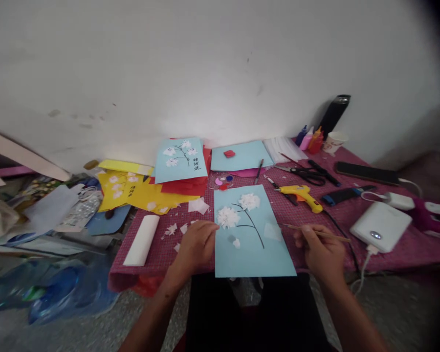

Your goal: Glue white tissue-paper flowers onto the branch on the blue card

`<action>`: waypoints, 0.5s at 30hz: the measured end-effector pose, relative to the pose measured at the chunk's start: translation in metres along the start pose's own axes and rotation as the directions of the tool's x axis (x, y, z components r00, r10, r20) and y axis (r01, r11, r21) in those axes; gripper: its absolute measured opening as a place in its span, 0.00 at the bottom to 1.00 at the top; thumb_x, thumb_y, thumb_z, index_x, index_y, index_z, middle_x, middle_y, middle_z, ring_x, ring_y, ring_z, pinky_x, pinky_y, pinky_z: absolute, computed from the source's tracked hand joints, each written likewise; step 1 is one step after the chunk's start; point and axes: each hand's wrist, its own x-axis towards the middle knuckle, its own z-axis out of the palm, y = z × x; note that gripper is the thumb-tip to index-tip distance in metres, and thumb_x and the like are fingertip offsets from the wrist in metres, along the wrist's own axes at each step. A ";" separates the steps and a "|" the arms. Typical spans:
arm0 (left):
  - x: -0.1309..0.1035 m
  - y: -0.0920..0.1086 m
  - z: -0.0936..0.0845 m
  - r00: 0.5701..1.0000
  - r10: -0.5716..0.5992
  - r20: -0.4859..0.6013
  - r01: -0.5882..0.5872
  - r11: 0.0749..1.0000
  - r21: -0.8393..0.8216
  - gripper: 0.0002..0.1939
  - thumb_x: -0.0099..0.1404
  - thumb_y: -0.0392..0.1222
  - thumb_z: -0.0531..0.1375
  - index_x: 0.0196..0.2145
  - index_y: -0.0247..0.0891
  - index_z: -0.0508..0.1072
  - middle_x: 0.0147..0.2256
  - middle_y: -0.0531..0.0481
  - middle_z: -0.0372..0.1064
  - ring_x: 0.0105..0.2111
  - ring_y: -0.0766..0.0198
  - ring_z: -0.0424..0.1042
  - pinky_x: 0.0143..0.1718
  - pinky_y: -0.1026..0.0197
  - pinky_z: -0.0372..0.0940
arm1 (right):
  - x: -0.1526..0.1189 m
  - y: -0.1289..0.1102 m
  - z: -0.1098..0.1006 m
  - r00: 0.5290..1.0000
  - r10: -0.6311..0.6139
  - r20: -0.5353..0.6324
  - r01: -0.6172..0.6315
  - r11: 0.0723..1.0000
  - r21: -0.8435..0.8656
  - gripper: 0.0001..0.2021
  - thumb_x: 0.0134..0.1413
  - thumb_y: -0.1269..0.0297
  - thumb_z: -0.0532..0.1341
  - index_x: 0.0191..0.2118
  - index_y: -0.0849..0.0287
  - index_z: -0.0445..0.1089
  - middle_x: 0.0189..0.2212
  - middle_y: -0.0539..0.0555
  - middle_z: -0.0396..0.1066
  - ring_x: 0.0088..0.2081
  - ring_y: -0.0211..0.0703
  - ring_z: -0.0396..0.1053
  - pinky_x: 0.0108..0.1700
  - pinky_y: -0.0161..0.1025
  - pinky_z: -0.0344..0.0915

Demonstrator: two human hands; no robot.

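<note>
In the head view a light blue sheet [234,256] lies on the table, its near edge reaching past the table edge. It bears dark drawn stems [254,227] and two ruffled white paper flowers [228,218]. A small white paper bit [236,243] and a pale square of thin paper [273,232] are on it too. My left hand [198,242] rests at the sheet's left edge, fingers stretched out flat and touching it. My right hand [320,249], closed round a thin paintbrush [330,235], is just right of the sheet, with the brush tip pointing left.
A yellow glue gun [300,195], scissors [304,173] and a white power bank [381,226] lie to the right. A white paper roll [142,240] and paper scraps [198,205] are left. A finished flower card [181,161] tops a stack behind; paint bottles [316,141] stand back right.
</note>
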 end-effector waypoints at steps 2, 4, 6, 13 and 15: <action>0.012 0.022 0.019 0.992 0.059 0.109 -0.053 0.997 -0.055 0.13 0.68 0.36 0.54 0.45 0.41 0.76 0.42 0.45 0.76 0.45 0.56 0.72 0.50 0.52 0.64 | 0.001 0.002 -0.001 1.000 0.018 0.019 -0.018 1.000 -0.001 0.11 0.53 0.57 0.67 0.31 0.58 0.69 0.23 0.50 0.72 0.20 0.37 0.66 0.23 0.35 0.62; 0.024 0.044 0.037 0.974 0.115 0.195 -0.104 0.992 -0.065 0.12 0.68 0.36 0.54 0.46 0.40 0.75 0.43 0.44 0.75 0.45 0.55 0.71 0.51 0.52 0.63 | 0.001 0.003 -0.002 0.999 0.024 0.035 -0.024 1.000 0.001 0.10 0.54 0.57 0.67 0.32 0.57 0.69 0.22 0.49 0.72 0.20 0.37 0.65 0.23 0.34 0.61; 0.036 0.061 0.053 0.951 0.165 0.260 -0.157 0.986 -0.052 0.11 0.66 0.36 0.56 0.45 0.39 0.75 0.43 0.43 0.74 0.46 0.53 0.71 0.51 0.52 0.62 | 0.001 0.002 -0.003 0.998 0.015 0.055 -0.015 1.000 -0.003 0.10 0.55 0.57 0.66 0.32 0.57 0.69 0.22 0.49 0.72 0.20 0.37 0.65 0.23 0.34 0.60; 0.068 0.081 0.091 0.922 0.221 0.319 -0.253 0.965 0.064 0.09 0.63 0.37 0.59 0.42 0.35 0.74 0.43 0.40 0.71 0.46 0.50 0.69 0.50 0.49 0.62 | 0.000 -0.006 -0.002 0.998 -0.004 0.059 0.003 1.000 0.015 0.10 0.57 0.57 0.64 0.31 0.58 0.68 0.22 0.48 0.70 0.21 0.36 0.64 0.24 0.34 0.59; 0.073 0.080 0.100 0.916 0.219 0.335 -0.251 0.966 0.056 0.07 0.64 0.37 0.58 0.38 0.36 0.75 0.40 0.40 0.72 0.44 0.52 0.70 0.50 0.50 0.62 | 0.000 -0.006 -0.002 0.999 -0.005 0.044 0.004 1.000 0.028 0.10 0.57 0.57 0.64 0.32 0.58 0.68 0.23 0.48 0.71 0.21 0.36 0.64 0.24 0.34 0.59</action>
